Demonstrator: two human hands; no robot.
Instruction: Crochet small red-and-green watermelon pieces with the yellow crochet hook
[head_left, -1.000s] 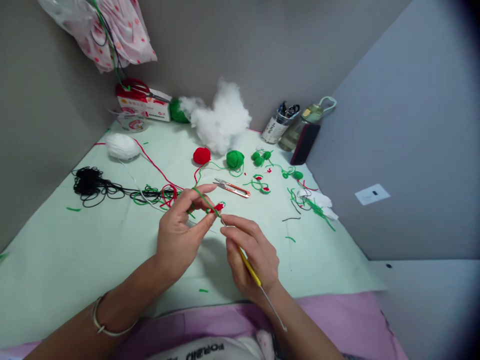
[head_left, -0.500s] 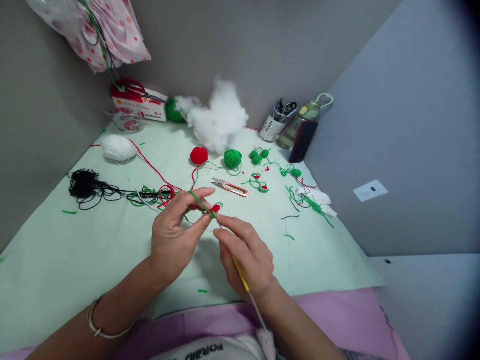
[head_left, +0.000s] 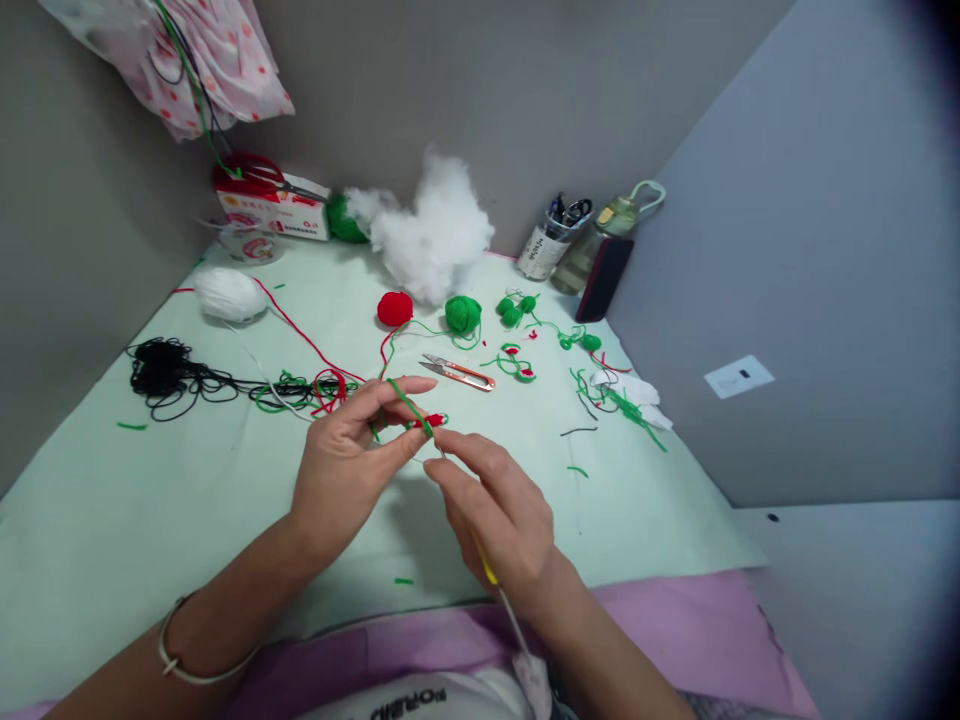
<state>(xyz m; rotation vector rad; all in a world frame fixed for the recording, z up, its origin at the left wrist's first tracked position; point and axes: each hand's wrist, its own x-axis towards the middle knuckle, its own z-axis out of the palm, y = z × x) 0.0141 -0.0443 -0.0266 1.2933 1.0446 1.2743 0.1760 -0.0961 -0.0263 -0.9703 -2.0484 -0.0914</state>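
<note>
Now the right hand (head_left: 501, 520) is drawing nearer the body, fingers pinching the hook (head_left: 487, 570). Its tip, probably in the red piece (head_left: 433, 420), is hard to see. Left hand (head_left: 346, 462) is gripping that piece, green yarn (head_left: 405, 400) crossing 1 finger.

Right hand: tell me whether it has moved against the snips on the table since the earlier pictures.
Yes. The right hand has slid slightly left and nearer the body, away from the snips.
</note>
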